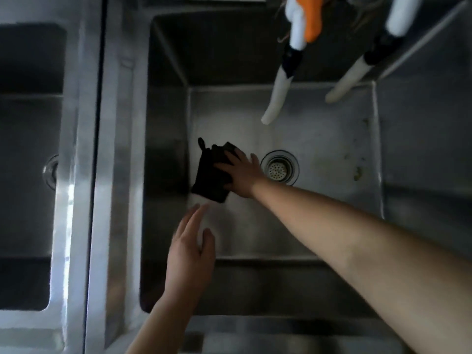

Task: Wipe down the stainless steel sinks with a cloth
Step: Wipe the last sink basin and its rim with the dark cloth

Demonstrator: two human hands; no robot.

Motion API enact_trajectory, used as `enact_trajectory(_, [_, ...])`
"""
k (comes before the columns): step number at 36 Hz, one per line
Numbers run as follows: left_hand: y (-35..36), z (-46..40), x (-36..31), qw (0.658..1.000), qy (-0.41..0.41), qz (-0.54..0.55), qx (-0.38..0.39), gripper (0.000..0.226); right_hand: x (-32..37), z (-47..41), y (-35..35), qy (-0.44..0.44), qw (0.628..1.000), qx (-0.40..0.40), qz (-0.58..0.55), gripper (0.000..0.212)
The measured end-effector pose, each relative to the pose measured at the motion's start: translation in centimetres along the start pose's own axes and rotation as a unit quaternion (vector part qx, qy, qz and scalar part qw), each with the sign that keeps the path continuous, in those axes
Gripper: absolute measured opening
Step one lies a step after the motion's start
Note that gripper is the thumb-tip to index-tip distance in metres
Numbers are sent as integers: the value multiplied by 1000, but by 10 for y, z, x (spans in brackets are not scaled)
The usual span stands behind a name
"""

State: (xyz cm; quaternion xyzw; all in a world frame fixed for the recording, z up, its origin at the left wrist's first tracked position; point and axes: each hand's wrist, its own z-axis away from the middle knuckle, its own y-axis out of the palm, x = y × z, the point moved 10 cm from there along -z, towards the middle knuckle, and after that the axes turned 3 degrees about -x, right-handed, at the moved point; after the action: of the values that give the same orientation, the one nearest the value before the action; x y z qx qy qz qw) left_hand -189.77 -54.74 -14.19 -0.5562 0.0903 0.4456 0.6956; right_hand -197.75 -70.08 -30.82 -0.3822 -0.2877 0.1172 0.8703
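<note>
A deep stainless steel sink [319, 139] fills the middle of the head view. A black cloth [209, 175] lies on its floor by the left wall. My right hand [241, 175] presses flat on the cloth's right side, fingers spread, thumb at the cloth's lower edge. My left hand [190, 249] hovers over the front left of the basin with straight fingers, holding nothing, just short of the cloth. The round drain strainer [279, 168] sits right of my right hand. A second sink [28, 154] lies to the left.
Two white flexible faucet hoses [279, 90] [350, 81] with black collars hang into the basin from the back right, one with an orange part [313, 19] above. A steel divider ledge [112, 159] separates the two sinks. Some stains [357, 172] mark the floor right of the drain.
</note>
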Motion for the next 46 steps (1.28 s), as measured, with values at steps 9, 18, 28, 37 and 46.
enact_trajectory(9, [95,-86,44,989,-102,-83,60,74,-88,160,-12,132,984,-75,-93,72])
enact_trajectory(18, [172,-146,70,970,-106,-211,52,68,-152,272,-94,213,950,-229,-1,61])
enact_trajectory(28, [215,-215,-18,963,46,-263,46,61,-214,332,-201,242,892,-344,162,63])
enact_trajectory(37, [332,-157,-137,786,487,-350,149,53,-252,323,-211,204,901,-320,210,68])
enact_trajectory(46, [352,-138,-136,785,490,-348,151,51,-283,316,-203,273,875,-369,153,71])
